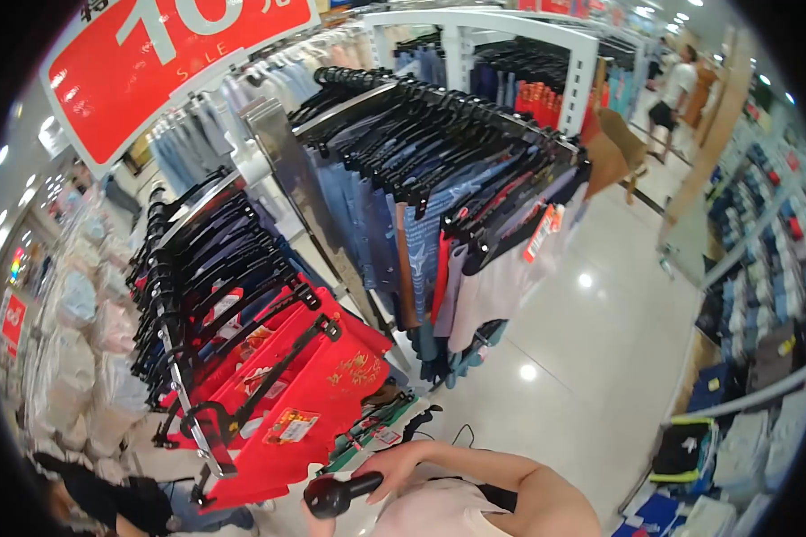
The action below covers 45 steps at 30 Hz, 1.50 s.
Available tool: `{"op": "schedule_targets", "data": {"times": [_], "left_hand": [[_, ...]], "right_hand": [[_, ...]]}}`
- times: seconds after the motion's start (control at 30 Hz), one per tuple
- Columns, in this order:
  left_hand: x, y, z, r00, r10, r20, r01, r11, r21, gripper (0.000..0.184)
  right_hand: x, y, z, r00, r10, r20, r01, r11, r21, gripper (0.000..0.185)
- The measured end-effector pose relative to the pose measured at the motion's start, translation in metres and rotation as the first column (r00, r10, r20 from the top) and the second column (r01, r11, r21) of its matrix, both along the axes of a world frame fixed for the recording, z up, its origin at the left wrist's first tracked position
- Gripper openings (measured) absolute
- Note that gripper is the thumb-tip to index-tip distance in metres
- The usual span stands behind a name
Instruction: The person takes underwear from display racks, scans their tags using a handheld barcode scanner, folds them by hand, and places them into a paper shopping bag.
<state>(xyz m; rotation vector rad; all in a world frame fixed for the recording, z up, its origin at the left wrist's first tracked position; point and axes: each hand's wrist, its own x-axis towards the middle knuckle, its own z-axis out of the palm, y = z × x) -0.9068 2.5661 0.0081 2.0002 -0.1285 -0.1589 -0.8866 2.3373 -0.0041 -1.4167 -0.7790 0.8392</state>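
At the bottom of the view, my right hand is closed around the handle of a black handheld device with a round head. My left hand, cut off by the lower edge, grips the head's left side; its fingers show only in part. Right above the device hangs a red garment with gold lettering and a tag, on a black hanger at the near end of a metal rack. Neither hand touches the garment.
A second rack of blue, red and pale clothes stands ahead. A red sale sign hangs upper left, bagged goods beneath. Shelves of folded clothes line the right. One person is in the far aisle, another at lower left.
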Motion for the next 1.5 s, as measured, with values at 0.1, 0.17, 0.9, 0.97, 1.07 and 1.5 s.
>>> {"op": "schedule_targets", "data": {"times": [0.1,0.17,0.9,0.97,1.07,1.5], "left_hand": [[0.029,0.021,-0.007,0.972,-0.229,-0.058,0.231,0.973,0.027,0.027],[0.046,0.037,-0.014,0.924,-0.373,-0.084,0.376,0.926,0.032,0.026],[0.277,0.311,-0.135,0.36,-0.933,-0.008,0.93,0.358,0.088,0.019],[0.302,0.313,-0.145,0.372,-0.928,0.031,0.922,0.373,0.098,0.019],[0.335,0.292,-0.099,0.507,-0.862,0.011,0.854,0.504,0.125,0.016],[0.631,0.267,-0.016,0.717,-0.67,-0.193,0.697,0.685,0.213,0.034]], "right_hand": [[-0.001,0.031,0.017,0.997,-0.008,0.08,0.013,0.998,-0.057,0.04],[0.002,0.052,0.026,0.99,0.013,0.143,-0.002,0.997,-0.079,0.038],[0.124,0.356,0.037,0.517,-0.628,-0.582,0.717,0.689,-0.106,0.04],[0.153,0.359,0.019,0.497,-0.638,-0.588,0.7,0.695,-0.162,0.045],[0.215,0.358,-0.025,0.585,-0.676,-0.448,0.612,0.73,-0.303,0.048],[0.542,0.321,-0.034,0.39,-0.879,0.276,0.883,0.271,-0.384,0.05]]}}
